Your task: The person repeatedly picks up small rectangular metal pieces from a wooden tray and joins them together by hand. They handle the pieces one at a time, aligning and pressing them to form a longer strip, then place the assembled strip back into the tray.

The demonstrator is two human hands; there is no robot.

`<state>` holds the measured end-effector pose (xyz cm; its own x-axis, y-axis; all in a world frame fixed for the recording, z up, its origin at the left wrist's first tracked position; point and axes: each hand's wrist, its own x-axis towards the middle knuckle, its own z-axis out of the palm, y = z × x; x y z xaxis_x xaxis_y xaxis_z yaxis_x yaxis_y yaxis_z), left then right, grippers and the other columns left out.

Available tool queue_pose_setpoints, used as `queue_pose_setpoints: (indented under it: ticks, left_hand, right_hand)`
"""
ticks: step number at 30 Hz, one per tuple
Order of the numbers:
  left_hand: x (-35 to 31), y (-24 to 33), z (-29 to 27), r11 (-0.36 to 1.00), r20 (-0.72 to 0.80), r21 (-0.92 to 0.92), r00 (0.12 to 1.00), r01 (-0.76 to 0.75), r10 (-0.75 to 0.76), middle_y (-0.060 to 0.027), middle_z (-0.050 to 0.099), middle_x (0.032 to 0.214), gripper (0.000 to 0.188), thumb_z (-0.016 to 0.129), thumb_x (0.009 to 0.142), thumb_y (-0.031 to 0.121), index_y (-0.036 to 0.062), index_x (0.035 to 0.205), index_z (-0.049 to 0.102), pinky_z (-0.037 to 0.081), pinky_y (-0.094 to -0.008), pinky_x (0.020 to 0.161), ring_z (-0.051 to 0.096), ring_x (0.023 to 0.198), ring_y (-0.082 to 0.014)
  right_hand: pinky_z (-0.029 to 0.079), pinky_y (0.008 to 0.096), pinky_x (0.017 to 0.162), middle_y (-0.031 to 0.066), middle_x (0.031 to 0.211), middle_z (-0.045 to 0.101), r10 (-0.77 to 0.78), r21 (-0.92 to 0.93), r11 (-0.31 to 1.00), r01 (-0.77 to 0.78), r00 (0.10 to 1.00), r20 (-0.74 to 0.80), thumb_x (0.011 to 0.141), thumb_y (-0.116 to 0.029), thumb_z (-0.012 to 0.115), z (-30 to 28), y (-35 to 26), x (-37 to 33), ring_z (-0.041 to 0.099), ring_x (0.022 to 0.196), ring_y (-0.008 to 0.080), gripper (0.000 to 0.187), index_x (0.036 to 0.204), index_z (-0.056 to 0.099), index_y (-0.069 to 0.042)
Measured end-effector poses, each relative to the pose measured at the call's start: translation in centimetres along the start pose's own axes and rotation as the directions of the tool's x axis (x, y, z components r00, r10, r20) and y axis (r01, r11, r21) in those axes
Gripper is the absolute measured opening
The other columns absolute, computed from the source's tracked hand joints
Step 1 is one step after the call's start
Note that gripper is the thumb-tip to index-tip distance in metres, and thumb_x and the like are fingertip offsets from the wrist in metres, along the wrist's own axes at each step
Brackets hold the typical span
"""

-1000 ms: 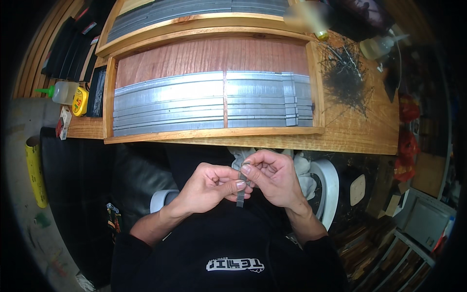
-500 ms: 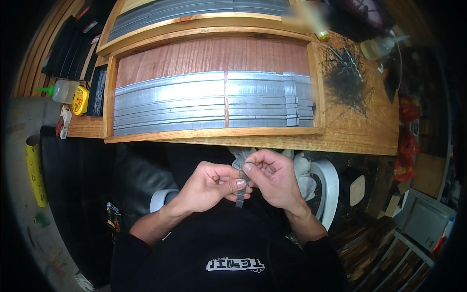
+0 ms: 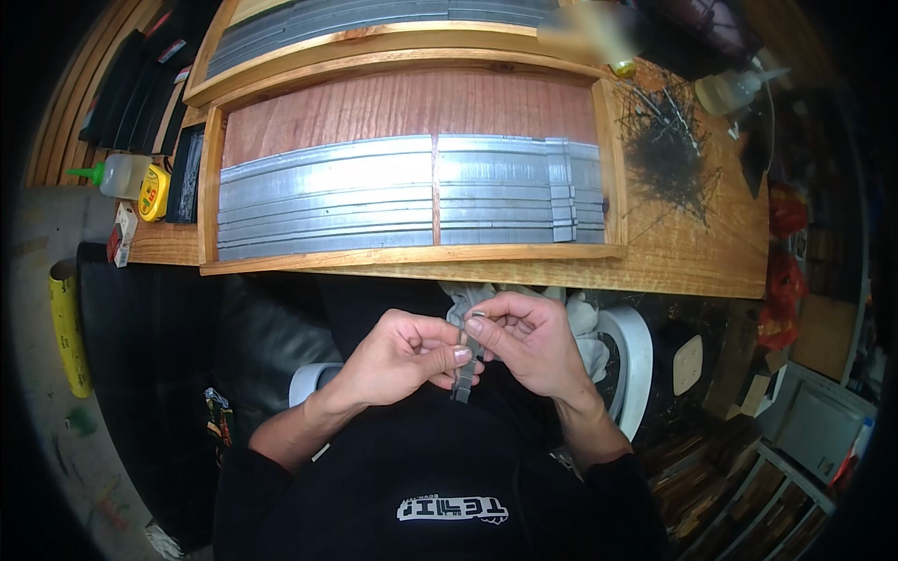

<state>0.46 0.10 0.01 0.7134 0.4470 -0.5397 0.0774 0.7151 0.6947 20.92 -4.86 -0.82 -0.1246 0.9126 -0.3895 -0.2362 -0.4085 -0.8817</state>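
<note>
Both my hands meet above my lap, in front of the table edge. My left hand (image 3: 408,355) is closed, thumb against fingers, on a narrow grey metal strip (image 3: 462,388) marked by crosswise lines. Its lower end hangs out below the fingers. My right hand (image 3: 529,344) pinches a small grey metal piece (image 3: 479,315) between thumb and forefinger, close to the strip's upper end. Whether the two touch is hidden by the fingers. Beyond the hands, a wooden tray (image 3: 412,260) holds rows of flat silvery metal strips (image 3: 327,187), with a short lined stack (image 3: 561,192) lying across them at the right.
A second wooden tray (image 3: 374,44) with grey strips lies behind the first. Dark thin wire scraps (image 3: 666,140) are heaped at the table's right, near a squeeze bottle (image 3: 730,92). At left stand a green-tipped bottle (image 3: 124,176) and a yellow tape measure (image 3: 154,193).
My right hand has shifted slightly, and the small piece at its fingertips now shows more plainly. The strip's hanging end has turned and dropped a little. My left hand stays nearly still.
</note>
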Motion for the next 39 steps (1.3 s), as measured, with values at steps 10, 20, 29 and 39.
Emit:
queue_pose_setpoints:
  ticks: [10, 20, 29, 39]
  left_hand:
    - [0.2, -0.1, 0.2, 0.999, 0.012, -0.039, 1.000, 0.018, -0.017, -0.0161, 0.076, 0.101, 0.020, 0.063, 0.101, 0.006, -0.0042, 0.116, 0.070, 0.064, -0.0298, 0.077, 0.076, 0.092, -0.0226]
    - [0.9, -0.8, 0.9, 0.995, -0.086, 0.054, 0.992, -0.085, 0.089, -0.0118, 0.075, 0.093, 0.019, 0.065, 0.100, 0.007, -0.0057, 0.113, 0.071, 0.063, -0.0277, 0.076, 0.074, 0.086, -0.0166]
    - [1.0, -0.8, 0.8, 0.991, 0.009, 0.131, 0.999, -0.041, 0.040, -0.0052, 0.073, 0.088, 0.018, 0.066, 0.101, 0.011, -0.0010, 0.113, 0.073, 0.058, -0.0236, 0.074, 0.068, 0.081, -0.0087]
    - [1.0, -1.0, 0.9, 0.997, -0.056, 0.066, 0.997, -0.045, 0.049, -0.0087, 0.074, 0.092, 0.019, 0.064, 0.102, 0.009, -0.0047, 0.112, 0.071, 0.061, -0.0258, 0.075, 0.071, 0.084, -0.0116]
  right_hand:
    - [0.050, 0.0179, 0.057, 0.0032, 0.081, 0.070, 0.005, -0.016, 1.000, -0.005, 1.000, -0.009, 0.097, -0.003, 0.068, -0.1, 0.4, 0.1, 0.062, 0.068, 0.0029, 0.009, 0.100, 0.071, 0.006]
    - [0.051, 0.0192, 0.061, 0.0025, 0.085, 0.069, -0.051, -0.152, 0.988, 0.036, 0.994, -0.094, 0.096, -0.002, 0.069, -0.8, -2.0, -0.9, 0.063, 0.071, 0.0045, 0.006, 0.098, 0.072, 0.004]
    - [0.052, 0.0195, 0.063, 0.0040, 0.085, 0.070, -0.038, -0.120, 0.992, 0.036, 0.999, -0.015, 0.097, -0.002, 0.068, -0.8, -1.5, -1.1, 0.063, 0.073, 0.0050, 0.009, 0.102, 0.070, 0.006]
    - [0.050, 0.0186, 0.061, 0.0029, 0.085, 0.069, -0.047, -0.065, 0.997, 0.042, 0.996, -0.077, 0.098, -0.003, 0.067, -0.4, -0.6, -0.9, 0.061, 0.072, 0.0034, 0.009, 0.101, 0.068, 0.005]
